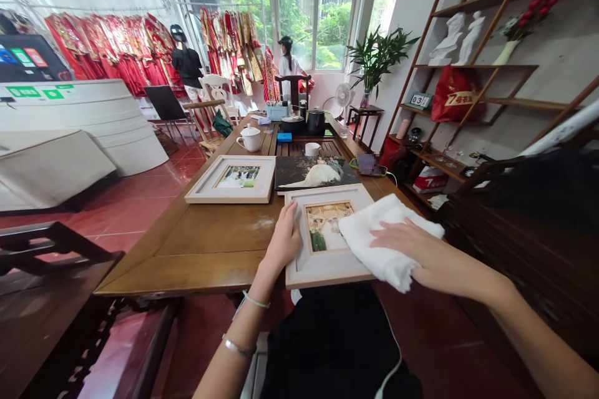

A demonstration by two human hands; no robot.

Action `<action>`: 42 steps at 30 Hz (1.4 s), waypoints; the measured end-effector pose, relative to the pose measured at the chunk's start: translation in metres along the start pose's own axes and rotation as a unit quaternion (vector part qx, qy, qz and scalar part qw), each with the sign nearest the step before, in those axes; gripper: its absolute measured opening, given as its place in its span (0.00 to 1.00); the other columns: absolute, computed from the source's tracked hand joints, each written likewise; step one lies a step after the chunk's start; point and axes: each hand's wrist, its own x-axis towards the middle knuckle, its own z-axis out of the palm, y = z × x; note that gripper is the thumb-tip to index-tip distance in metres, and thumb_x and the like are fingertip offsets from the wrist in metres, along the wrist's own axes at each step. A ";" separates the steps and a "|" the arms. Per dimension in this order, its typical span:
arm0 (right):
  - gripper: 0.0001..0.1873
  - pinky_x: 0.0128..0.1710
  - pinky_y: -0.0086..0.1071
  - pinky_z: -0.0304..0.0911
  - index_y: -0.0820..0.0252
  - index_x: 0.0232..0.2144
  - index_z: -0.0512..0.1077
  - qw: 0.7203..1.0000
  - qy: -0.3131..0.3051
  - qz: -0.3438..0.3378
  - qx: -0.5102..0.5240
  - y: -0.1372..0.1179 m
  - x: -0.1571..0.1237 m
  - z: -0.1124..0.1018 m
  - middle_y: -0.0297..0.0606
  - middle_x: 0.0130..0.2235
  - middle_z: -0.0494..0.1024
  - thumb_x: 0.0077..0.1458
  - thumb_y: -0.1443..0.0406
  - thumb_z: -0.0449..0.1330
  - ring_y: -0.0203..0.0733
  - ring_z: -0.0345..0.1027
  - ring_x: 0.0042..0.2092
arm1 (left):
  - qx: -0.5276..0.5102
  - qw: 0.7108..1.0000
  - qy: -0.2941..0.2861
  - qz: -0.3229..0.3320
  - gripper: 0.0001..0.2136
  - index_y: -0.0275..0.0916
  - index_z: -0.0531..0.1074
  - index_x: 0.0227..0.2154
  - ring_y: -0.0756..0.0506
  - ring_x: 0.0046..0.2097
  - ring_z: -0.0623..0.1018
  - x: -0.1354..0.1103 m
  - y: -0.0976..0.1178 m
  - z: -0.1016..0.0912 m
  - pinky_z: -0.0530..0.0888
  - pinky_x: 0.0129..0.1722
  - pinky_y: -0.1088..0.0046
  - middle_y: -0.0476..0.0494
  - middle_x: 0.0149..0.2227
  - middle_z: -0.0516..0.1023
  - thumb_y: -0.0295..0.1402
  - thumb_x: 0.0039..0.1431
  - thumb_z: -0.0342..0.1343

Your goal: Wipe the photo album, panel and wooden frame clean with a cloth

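A white picture frame (pixel 299 265) with a photo lies at the near edge of the wooden table (pixel 210 249). My left hand (pixel 282 242) rests on the frame's left side, fingers curled over its edge. My right hand (pixel 412 249) lies flat, fingers stretched out, pressing a white cloth (pixel 374 243) onto the frame's right half.
A second white frame (pixel 233 178) and a dark unframed photo (pixel 314 173) lie further back, with a white cup (pixel 251 138), a tea tray, pots and a phone (pixel 369 165) beyond. Wooden shelves stand at right. Two people stand by racks of red garments at the far windows.
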 end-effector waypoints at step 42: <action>0.37 0.64 0.50 0.43 0.60 0.55 0.68 1.000 0.003 -0.030 -0.001 -0.047 0.025 0.009 0.41 0.57 0.69 0.38 0.74 0.51 0.49 0.58 0.60 | -0.005 1.000 -0.024 0.005 0.26 0.37 0.58 0.56 0.41 0.65 0.58 0.001 -0.004 -0.003 0.54 0.65 0.56 0.34 0.61 0.59 0.19 0.54 0.43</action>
